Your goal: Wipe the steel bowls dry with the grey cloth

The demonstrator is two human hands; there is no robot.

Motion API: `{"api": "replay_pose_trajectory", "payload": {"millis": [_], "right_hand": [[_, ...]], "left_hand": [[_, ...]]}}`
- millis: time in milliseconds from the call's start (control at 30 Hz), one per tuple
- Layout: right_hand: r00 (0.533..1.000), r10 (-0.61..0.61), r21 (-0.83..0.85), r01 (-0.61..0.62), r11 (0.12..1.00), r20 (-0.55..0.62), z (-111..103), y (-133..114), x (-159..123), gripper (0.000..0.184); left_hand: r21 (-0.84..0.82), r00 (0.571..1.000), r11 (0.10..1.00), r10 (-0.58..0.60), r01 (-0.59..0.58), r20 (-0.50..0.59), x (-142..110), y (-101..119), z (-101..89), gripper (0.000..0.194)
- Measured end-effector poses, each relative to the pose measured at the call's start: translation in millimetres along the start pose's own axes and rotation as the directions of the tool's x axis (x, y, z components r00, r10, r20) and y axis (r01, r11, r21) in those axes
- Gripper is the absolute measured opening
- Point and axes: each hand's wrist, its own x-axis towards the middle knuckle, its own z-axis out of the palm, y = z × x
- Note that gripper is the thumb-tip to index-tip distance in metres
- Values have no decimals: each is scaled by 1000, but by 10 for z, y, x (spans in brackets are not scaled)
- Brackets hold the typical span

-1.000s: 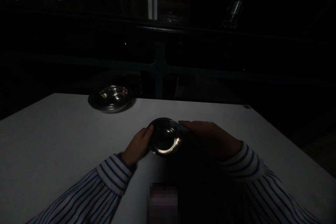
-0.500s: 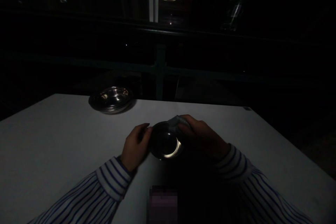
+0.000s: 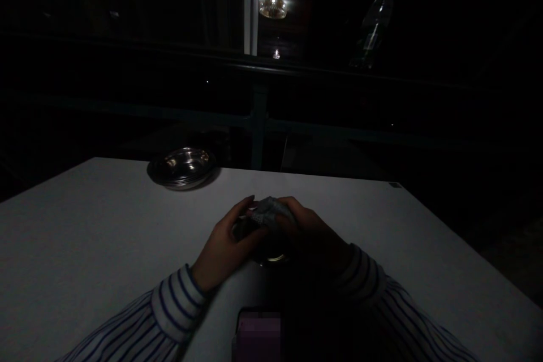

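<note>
A small shiny metal bowl point(image 3: 275, 259) is held over the white table, its lower edge catching a strip of light. My left hand point(image 3: 224, 249) grips it at the left side, thumb over the near part and fingers around the far rim. In my right hand point(image 3: 311, 232) is a bunched grey-blue cloth point(image 3: 271, 209), pressed against the far side of the bowl. Cloth, fingers and deep shadow hide most of the bowl's inside.
Nested metal bowls point(image 3: 182, 178) stand at the far left of the white table point(image 3: 106, 226). A phone-like object point(image 3: 258, 334), partly pixelated, lies at the near edge. Beyond the table are a dark rail point(image 3: 271, 69) and a plastic bottle point(image 3: 375, 25).
My right hand has moved the cloth leftward across the bowl's far rim. My left hand has shifted right, its thumb now farther over the bowl. The view has tilted slightly up.
</note>
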Motion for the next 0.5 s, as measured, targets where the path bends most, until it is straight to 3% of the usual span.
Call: {"api": "replay_pose_trajectory", "payload": {"millis": [100,267,367,433,500], "right_hand": [[999,-33,51,32,998,22,-23,-30,-4,30],[1000,10,77,-11,997,7,-25,65,19,49],[1000,-2,106,5,994,-23,-12,150,49,48],[994,-63,26,65,998,-89,-11,199,71,35],[974,-157,-108,141,984,-161,-20,234,86,23]], "left_hand": [[-163,994,982,-81,91,70,45,63,23,59],[-363,971,905,-169,221,170,114,90,29,39],[-390,978,898,-169,205,125,132,99,42,32],[-367,983,912,-171,185,71,144,86,44,30],[-284,980,944,-190,168,-54,159,38,27,31]]}}
